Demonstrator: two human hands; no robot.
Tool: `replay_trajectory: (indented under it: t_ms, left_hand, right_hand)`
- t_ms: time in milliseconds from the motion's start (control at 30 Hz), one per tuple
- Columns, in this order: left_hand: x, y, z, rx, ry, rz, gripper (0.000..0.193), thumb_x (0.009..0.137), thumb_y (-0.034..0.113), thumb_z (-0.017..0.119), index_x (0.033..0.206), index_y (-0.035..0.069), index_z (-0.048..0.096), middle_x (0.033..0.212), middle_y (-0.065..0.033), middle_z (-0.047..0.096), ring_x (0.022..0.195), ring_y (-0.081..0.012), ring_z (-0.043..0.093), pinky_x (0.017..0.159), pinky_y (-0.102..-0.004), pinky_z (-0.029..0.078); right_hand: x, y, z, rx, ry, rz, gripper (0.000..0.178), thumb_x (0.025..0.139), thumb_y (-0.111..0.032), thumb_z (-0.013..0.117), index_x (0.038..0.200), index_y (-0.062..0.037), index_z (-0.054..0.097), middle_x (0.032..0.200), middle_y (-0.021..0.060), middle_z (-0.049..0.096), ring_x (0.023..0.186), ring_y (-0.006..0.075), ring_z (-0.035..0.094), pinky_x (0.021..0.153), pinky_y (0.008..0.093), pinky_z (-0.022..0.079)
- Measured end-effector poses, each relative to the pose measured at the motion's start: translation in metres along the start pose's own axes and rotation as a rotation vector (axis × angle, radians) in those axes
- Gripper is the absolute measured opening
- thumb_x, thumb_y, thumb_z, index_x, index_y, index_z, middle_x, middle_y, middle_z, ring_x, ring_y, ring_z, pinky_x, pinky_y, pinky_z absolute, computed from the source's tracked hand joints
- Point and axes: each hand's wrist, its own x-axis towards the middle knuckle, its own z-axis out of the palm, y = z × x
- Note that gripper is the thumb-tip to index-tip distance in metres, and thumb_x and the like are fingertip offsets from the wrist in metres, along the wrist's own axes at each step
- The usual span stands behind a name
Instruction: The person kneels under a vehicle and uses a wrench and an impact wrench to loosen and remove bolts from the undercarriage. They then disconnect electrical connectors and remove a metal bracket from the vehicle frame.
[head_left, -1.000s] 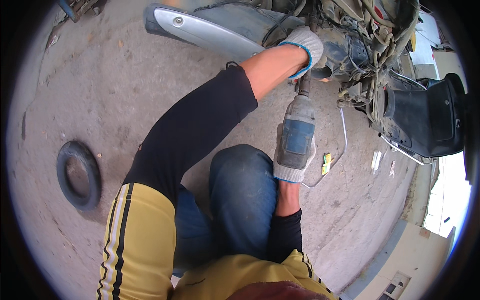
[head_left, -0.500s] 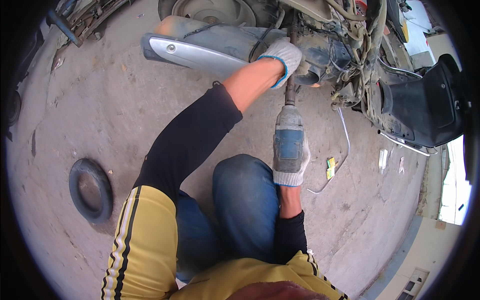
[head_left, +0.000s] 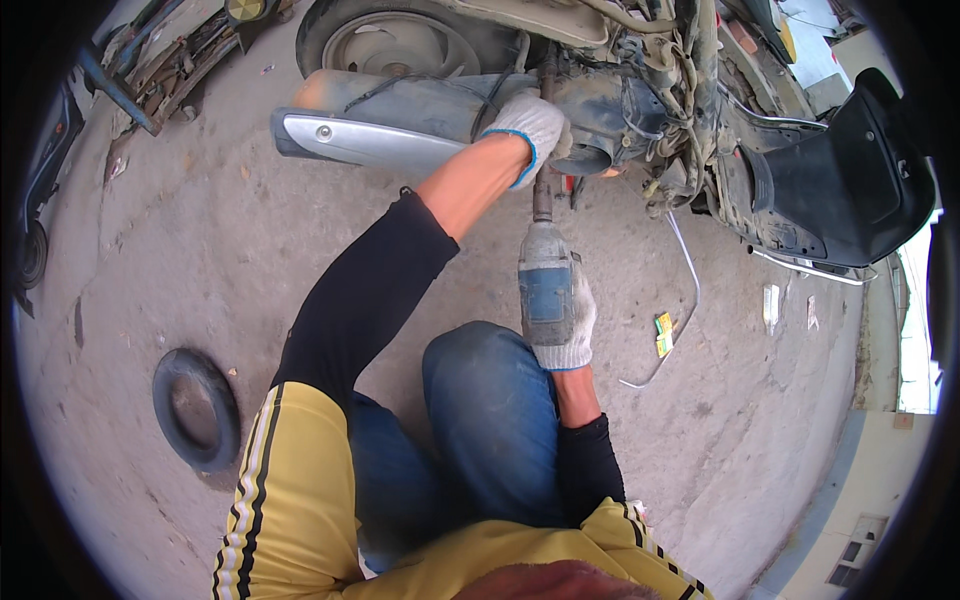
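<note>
Wearing a white knit glove, my left hand [head_left: 530, 122] is closed around a long dark extension bar [head_left: 542, 195] beside the silver-grey exhaust muffler [head_left: 370, 135]. The bar runs from the motor scooter's underside to a blue-and-grey impact wrench [head_left: 547, 290]. My right hand [head_left: 584, 325], gloved too, grips the wrench from behind and to its right; most of its fingers are hidden under the tool. At the bar's far end, whatever it meets is hidden among the scooter's dirty parts, next to a round dark opening [head_left: 585, 160].
The scooter's wheel [head_left: 400, 45] is at the top, its black seat [head_left: 850, 180] at right. A black rubber ring [head_left: 228, 400] lies on the concrete at left. A pale tube [head_left: 690, 265] and a yellow-green packet [head_left: 664, 335] lie to the right. A metal rack [head_left: 190, 70] stands at upper left.
The whole view has shifted a little. Both hands and the impact wrench now appear slightly further left, with the same grips. More of the wheel shows at the top.
</note>
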Motion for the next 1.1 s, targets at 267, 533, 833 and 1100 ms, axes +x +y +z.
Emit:
replay_trajectory:
  t_ms: [267, 533, 833, 1100]
  left_hand:
    - [-0.014, 0.006, 0.004, -0.624, -0.035, -0.074, 0.029, 0.104, 0.019, 0.061, 0.117, -0.006, 0.055, 0.103, -0.0195, 0.066, 0.087, -0.0325, 0.068, 0.080, -0.0475, 0.062]
    - [-0.040, -0.001, 0.023, -0.512, -0.186, -0.298, 0.028, 0.112, 0.024, 0.047, 0.116, -0.004, 0.054, 0.106, -0.0182, 0.064, 0.097, -0.0347, 0.068, 0.094, -0.0516, 0.061]
    - [-0.057, -0.053, 0.043, 0.295, -0.562, -0.319, 0.035, 0.106, 0.030, 0.063, 0.123, -0.001, 0.065, 0.111, -0.0105, 0.073, 0.101, -0.0206, 0.071, 0.086, -0.0317, 0.056]
    - [-0.054, -0.045, 0.062, 0.776, -0.682, -0.219, 0.041, 0.105, 0.036, 0.057, 0.117, -0.002, 0.067, 0.102, -0.0150, 0.074, 0.091, -0.0254, 0.073, 0.082, -0.0401, 0.059]
  right_hand:
    - [-0.029, -0.019, -0.061, -0.594, -0.138, -0.309, 0.038, 0.111, -0.028, 0.051, 0.137, -0.0024, 0.062, 0.122, 0.0141, 0.071, 0.109, 0.0265, 0.071, 0.097, 0.0402, 0.059]
    - [-0.174, -0.081, -0.071, -1.408, 0.040, -0.659, 0.025, 0.093, -0.011, 0.074, 0.117, -0.0056, 0.070, 0.111, 0.0102, 0.075, 0.100, 0.0302, 0.071, 0.092, 0.0402, 0.057]
    - [-0.312, -0.134, -0.132, -1.455, 0.494, -0.529, 0.021, 0.085, -0.020, 0.076, 0.089, -0.0090, 0.058, 0.077, -0.0005, 0.054, 0.069, 0.0158, 0.051, 0.064, 0.0337, 0.041]
    - [-0.255, -0.148, -0.198, -1.652, 0.826, -0.605, 0.035, 0.096, -0.014, 0.074, 0.129, -0.0071, 0.069, 0.121, 0.0093, 0.073, 0.112, 0.0253, 0.069, 0.099, 0.0397, 0.054]
